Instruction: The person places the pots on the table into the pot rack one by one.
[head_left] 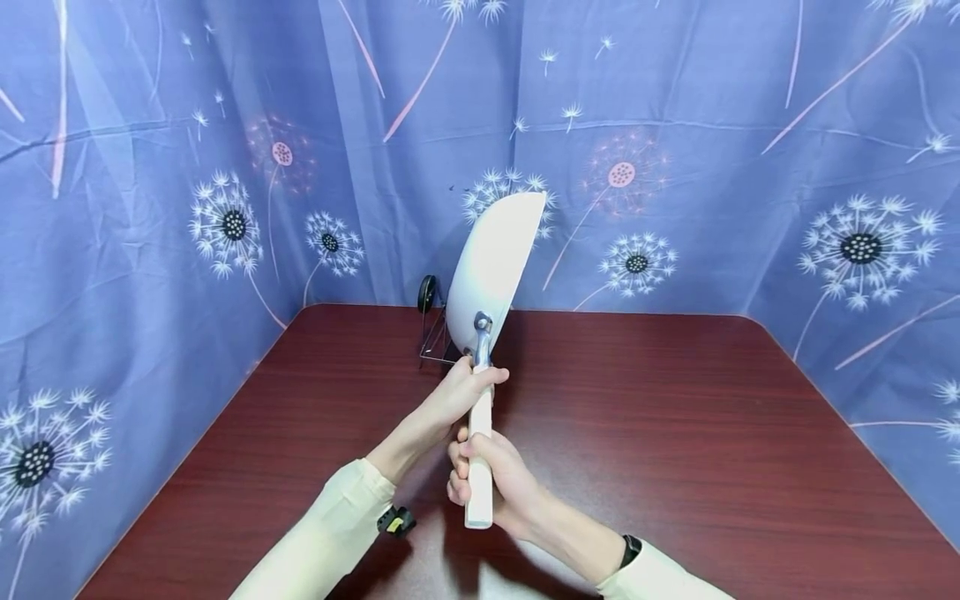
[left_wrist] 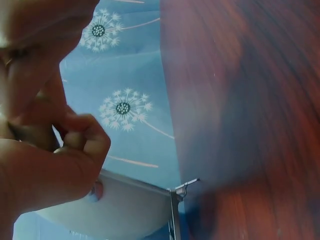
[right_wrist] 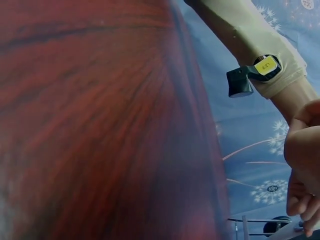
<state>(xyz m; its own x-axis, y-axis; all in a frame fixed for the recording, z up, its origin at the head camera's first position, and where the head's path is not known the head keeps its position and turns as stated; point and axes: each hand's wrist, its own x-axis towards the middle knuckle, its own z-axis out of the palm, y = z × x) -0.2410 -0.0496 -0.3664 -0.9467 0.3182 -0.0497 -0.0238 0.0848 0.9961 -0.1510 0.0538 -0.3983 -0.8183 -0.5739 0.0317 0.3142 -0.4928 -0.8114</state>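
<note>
A white wok (head_left: 495, 267) stands tipped up on its side, its curved outside facing left and its rim to the right. A metal bracket (head_left: 482, 333) joins it to a long pale handle (head_left: 480, 498), which points toward me. Close to the bracket, my left hand (head_left: 453, 393) grips the handle, thumb lying across the top. Lower down, the fingers of my right hand (head_left: 501, 475) wrap round the same handle. The wok's underside is beside a thin wire rack (head_left: 433, 354), and whether the two touch is hard to tell. Part of the wok (left_wrist: 127, 210) also shows in the left wrist view.
A black disc-shaped part (head_left: 427, 293) rises at the rack's left. Dark red wood-grain forms the table (head_left: 675, 417). Blue curtains (head_left: 675, 100) with dandelion prints hang along its back and sides. Each wrist wears a black strap, the left one carrying a small camera (head_left: 396, 522).
</note>
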